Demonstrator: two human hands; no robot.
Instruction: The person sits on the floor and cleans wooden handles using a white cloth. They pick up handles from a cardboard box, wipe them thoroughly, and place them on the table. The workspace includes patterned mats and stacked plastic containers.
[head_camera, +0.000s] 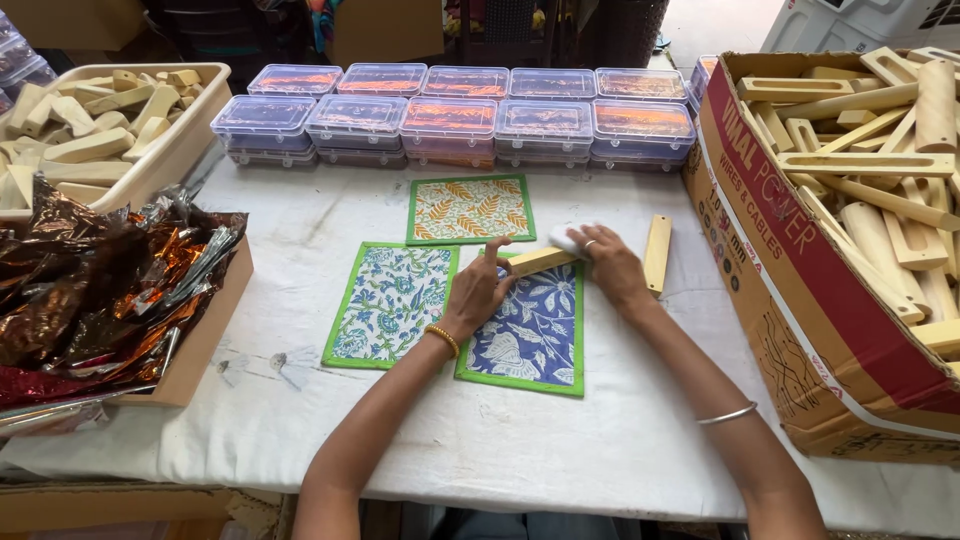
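Your left hand (478, 290) pinches a wooden block (540, 261) over the blue mat (525, 335); right hand (608, 268) fingers press a white pad (565, 238) against it

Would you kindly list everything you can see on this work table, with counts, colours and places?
printed cloth mats: three, green-edged; orange-leaf one behind, pale blue one left, dark blue one right; table centre
wooden block: one, pale, on the dark blue mat, under both hands
white pad: one, under the right fingers
wooden bar: one, pale, right of the hands
clear lidded boxes: about ten or more, stacked in rows, far edge
cream tub: one, with wooden pieces, far left
foil wrappers: heap, brown and silver, in a left carton
red carton: one, full of wooden parts, right
white cloth: covers table
left hand: on block
right hand: on pad
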